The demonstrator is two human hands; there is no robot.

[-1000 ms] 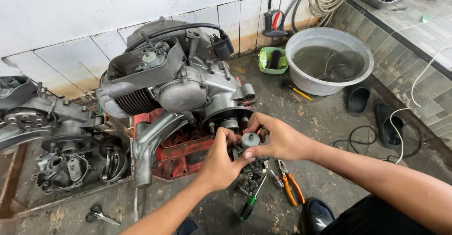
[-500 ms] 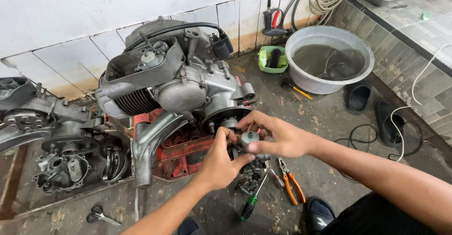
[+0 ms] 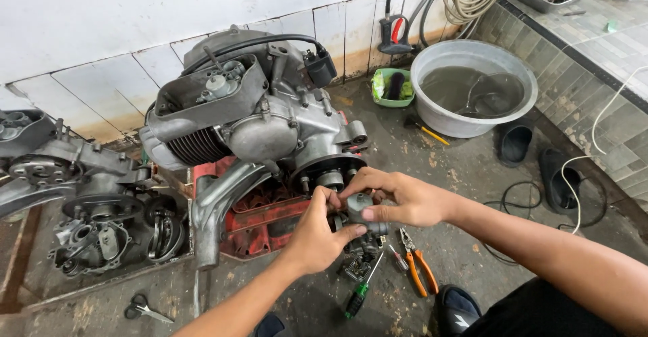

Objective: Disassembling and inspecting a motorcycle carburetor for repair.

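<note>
Pliers (screwdriver beside) below hands

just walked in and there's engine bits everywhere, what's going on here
A person crouched on a workshop floor holds a small grey metal part with both hands, the left hand and the right hand, just in front of a scooter engine resting on a red crate. Orange-handled pliers and a green-handled screwdriver lie on the floor below the hands. Another dismantled engine case sits to the left, and a basin of murky water stands behind.
</note>
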